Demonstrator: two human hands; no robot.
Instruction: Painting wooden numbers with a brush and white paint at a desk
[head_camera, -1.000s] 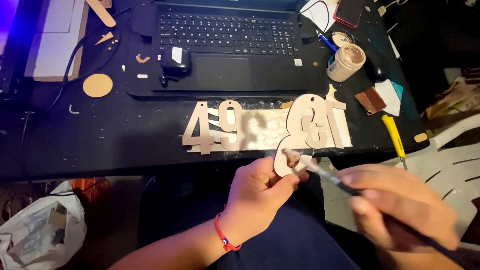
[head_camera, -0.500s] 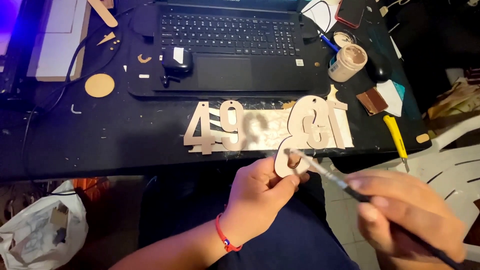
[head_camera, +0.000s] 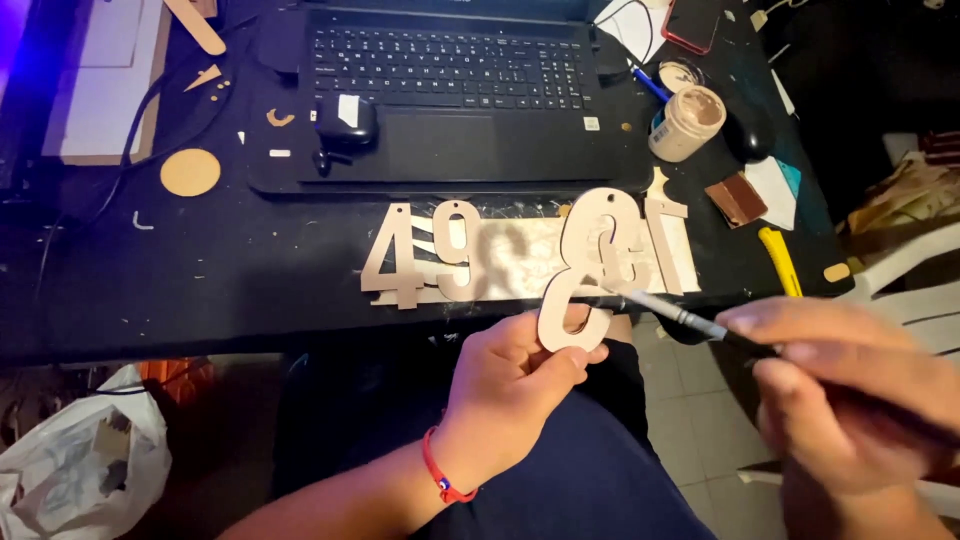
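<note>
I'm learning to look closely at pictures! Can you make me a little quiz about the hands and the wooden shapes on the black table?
1. True or false: the left hand holds a wooden cut-out shape up in front of the black table.
2. What does the right hand hold?
A. scissors
B. a thin brush
C. a spoon
3. Fill in the blank: the open paint pot stands just to the right of the ______.

Key
1. True. The fingers pinch its lower end.
2. B. Its tip points at the held shape.
3. Laptop.
</note>
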